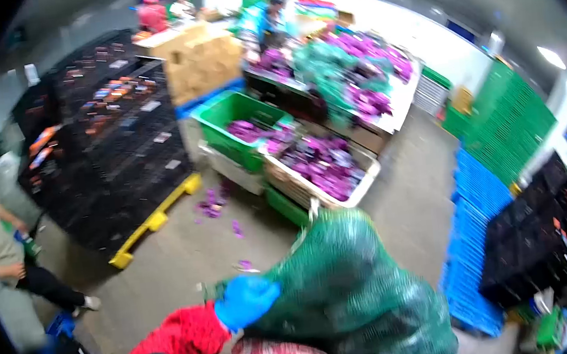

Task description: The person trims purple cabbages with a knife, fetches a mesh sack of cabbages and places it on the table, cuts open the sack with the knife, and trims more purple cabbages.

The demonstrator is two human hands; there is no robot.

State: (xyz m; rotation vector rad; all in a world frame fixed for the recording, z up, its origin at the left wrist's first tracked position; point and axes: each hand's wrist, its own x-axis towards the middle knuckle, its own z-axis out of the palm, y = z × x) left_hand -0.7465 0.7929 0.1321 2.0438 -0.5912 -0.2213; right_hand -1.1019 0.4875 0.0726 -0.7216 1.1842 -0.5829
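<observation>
A big, full green mesh bag (358, 293) fills the lower middle of the view, right in front of my body. My left hand (248, 302), in a blue glove below a red sleeve, is closed on the bag's left side, and a bit of mesh sticks out beyond it. Blur softens the fingers. My right hand does not show. Past the bag's top stands a white crate (371, 173) of purple-wrapped items (324, 169), beside a green crate (212, 126) with more of them.
A sorting table (400, 106) holds purple items and green mesh, with a person (274, 19) behind it. Black crates (116, 167) are stacked on a yellow pallet (157, 221) at left, near another person (3, 234). Blue pallets (468, 226) and black crates (526, 248) stand right. Purple scraps (212, 204) litter the floor.
</observation>
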